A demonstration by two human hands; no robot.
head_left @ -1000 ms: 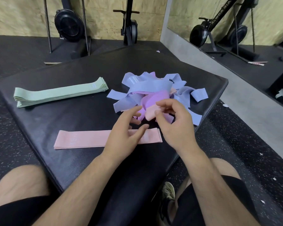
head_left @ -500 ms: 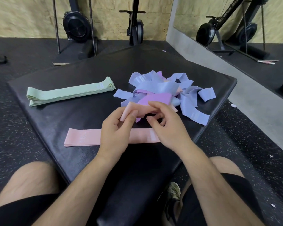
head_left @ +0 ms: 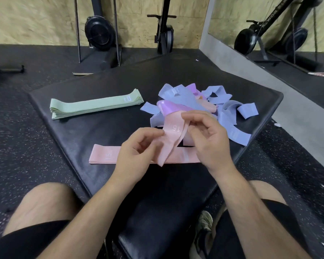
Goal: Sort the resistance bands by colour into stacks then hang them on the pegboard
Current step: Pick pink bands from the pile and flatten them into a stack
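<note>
In the head view, a pink resistance band (head_left: 173, 135) printed with "15" is held just above a black padded mat (head_left: 79, 131). Its left edge is pinched between the thumb and fingers of the left hand (head_left: 138, 148), and its upper end is gripped by the curled fingers of the right hand (head_left: 208, 139). Its lower end hangs down and crosses over a second pink band (head_left: 105, 156). That band is laid flat along the near part of the mat and is partly hidden by both hands.

A stack of green bands (head_left: 94, 106) is laid out straight on the far left of the mat, well apart from the pink ones. On the far right of the mat, just behind the right hand, a loose pile of blue and purple bands (head_left: 228, 116) is heaped in a tangle, with a few peach-pink strips showing within it.

The mat is set on a speckled rubber floor (head_left: 17, 128). Bare knees and black shorts are seen at the bottom edge, and a shoe (head_left: 205, 221) is visible beside the mat. Exercise machines (head_left: 99, 32) are stood against a wooden wall, and a mirror (head_left: 232, 15) is fixed at the right.
</note>
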